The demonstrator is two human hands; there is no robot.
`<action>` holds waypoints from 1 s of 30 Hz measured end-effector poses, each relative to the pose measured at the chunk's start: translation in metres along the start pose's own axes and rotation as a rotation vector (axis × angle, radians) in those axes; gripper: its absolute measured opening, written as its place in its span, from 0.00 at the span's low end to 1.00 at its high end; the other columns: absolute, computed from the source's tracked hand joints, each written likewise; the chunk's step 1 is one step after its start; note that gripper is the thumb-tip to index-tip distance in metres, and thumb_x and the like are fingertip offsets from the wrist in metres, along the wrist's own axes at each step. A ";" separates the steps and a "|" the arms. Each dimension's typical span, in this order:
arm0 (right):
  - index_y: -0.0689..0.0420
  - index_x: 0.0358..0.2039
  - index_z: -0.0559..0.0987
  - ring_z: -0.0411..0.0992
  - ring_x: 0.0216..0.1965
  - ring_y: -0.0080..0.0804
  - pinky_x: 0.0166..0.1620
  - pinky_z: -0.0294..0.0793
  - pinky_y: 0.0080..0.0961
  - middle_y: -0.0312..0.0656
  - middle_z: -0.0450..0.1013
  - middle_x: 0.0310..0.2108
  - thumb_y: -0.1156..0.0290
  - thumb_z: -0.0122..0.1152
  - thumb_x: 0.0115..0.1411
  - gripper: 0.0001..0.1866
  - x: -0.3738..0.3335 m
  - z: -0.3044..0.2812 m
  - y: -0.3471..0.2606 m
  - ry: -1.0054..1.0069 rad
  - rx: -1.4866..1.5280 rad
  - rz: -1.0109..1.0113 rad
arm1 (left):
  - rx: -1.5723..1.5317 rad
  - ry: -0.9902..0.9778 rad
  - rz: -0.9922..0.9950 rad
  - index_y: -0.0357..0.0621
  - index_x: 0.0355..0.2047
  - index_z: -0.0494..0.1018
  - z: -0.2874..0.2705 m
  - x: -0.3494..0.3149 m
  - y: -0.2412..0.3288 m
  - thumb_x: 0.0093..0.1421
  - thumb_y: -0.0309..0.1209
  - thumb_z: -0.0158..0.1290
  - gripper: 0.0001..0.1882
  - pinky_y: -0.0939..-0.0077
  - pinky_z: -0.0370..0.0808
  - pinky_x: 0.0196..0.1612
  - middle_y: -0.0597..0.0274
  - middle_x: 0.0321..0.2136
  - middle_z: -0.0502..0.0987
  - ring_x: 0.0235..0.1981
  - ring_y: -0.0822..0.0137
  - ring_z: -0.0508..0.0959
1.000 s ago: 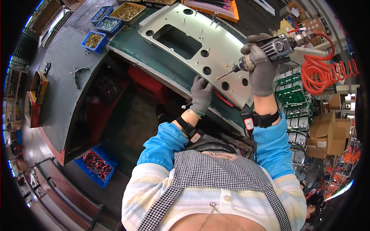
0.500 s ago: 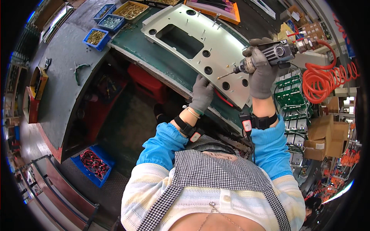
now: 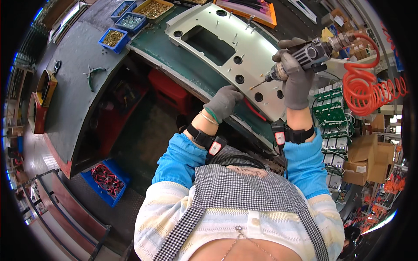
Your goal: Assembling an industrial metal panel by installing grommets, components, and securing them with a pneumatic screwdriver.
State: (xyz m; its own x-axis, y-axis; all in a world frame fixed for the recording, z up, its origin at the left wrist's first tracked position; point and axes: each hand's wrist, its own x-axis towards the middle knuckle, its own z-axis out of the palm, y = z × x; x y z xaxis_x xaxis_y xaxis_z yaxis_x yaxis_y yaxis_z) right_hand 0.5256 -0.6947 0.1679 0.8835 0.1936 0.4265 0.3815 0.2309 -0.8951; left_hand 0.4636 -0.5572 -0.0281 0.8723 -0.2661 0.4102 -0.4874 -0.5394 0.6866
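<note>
My right hand (image 3: 297, 78), in a grey glove, is wrapped round an air driver (image 3: 310, 55) with a red coiled hose on its back end. Its thin bit points down-left, and a small brass-coloured tip (image 3: 251, 88) hovers at or just above a pale metal panel (image 3: 257, 71). That panel has a large rectangular cutout, several black-ringed holes and upright studs, and lies slanted on a green bench top. At the panel's near edge, my gloved left hand (image 3: 224, 103) is closed with its fingers curled against the rim; its fingertips are partly hidden.
Blue bins (image 3: 114, 40) and a yellow tray (image 3: 152, 9) of small hardware stand at the back left. Pliers (image 3: 93, 77) lie on the left bench. Green circuit boards (image 3: 328, 106) and the coiled red hose (image 3: 363, 89) are at right. A blue crate (image 3: 106, 185) sits on the floor.
My left hand has turned and curled at the panel's near edge, its wrist shifting left. The driver tip has moved slightly right in view, as has the panel with the whole scene.
</note>
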 end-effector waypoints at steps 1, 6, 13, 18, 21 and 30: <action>0.59 0.44 0.73 0.73 0.27 0.24 0.25 0.70 0.17 0.42 0.75 0.35 0.76 0.62 0.52 0.17 0.001 0.001 -0.001 -0.018 0.020 0.002 | -0.027 0.026 0.024 0.43 0.29 0.78 0.000 -0.001 -0.001 0.42 0.21 0.56 0.10 0.68 0.76 0.39 0.54 0.27 0.77 0.36 0.53 0.77; 0.62 0.39 0.75 0.67 0.18 0.18 0.21 0.65 0.13 0.42 0.74 0.25 0.78 0.62 0.51 0.13 -0.001 0.007 -0.003 0.019 0.050 0.060 | -0.080 0.143 0.093 0.42 0.26 0.77 0.002 0.001 -0.001 0.43 0.20 0.56 0.08 0.64 0.77 0.38 0.52 0.28 0.78 0.33 0.51 0.78; 0.62 0.39 0.75 0.68 0.19 0.19 0.21 0.67 0.15 0.43 0.74 0.27 0.78 0.63 0.50 0.14 0.001 -0.002 -0.006 -0.002 0.078 0.072 | -0.085 0.062 -0.018 0.43 0.27 0.78 0.004 0.000 -0.001 0.44 0.20 0.56 0.08 0.65 0.77 0.38 0.53 0.26 0.78 0.32 0.52 0.78; 0.60 0.42 0.73 0.73 0.27 0.23 0.27 0.73 0.18 0.43 0.75 0.32 0.78 0.63 0.50 0.17 -0.003 -0.002 -0.001 -0.026 0.086 0.082 | -0.020 0.093 0.114 0.43 0.28 0.79 0.000 0.003 -0.002 0.44 0.21 0.56 0.09 0.65 0.76 0.37 0.55 0.26 0.79 0.31 0.52 0.77; 0.59 0.44 0.71 0.74 0.32 0.26 0.31 0.75 0.20 0.42 0.75 0.35 0.78 0.62 0.50 0.19 -0.003 -0.001 0.003 -0.113 0.062 0.031 | -0.057 0.052 0.087 0.44 0.28 0.79 -0.002 0.005 -0.004 0.43 0.21 0.57 0.10 0.65 0.75 0.36 0.56 0.26 0.79 0.30 0.53 0.77; 0.58 0.43 0.70 0.74 0.30 0.24 0.26 0.72 0.18 0.42 0.75 0.34 0.77 0.62 0.48 0.20 0.007 -0.012 0.005 -0.100 0.145 0.178 | 0.025 -0.068 0.077 0.42 0.31 0.79 -0.003 0.004 -0.011 0.41 0.21 0.56 0.13 0.64 0.76 0.39 0.52 0.29 0.78 0.35 0.50 0.77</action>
State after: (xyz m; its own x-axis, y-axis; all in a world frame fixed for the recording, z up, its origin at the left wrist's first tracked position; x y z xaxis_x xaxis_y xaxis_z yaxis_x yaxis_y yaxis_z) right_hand 0.5374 -0.7031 0.1648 0.8991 0.3355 0.2813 0.1729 0.3180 -0.9322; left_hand 0.4723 -0.5505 -0.0321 0.8332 -0.3609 0.4190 -0.5529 -0.5347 0.6390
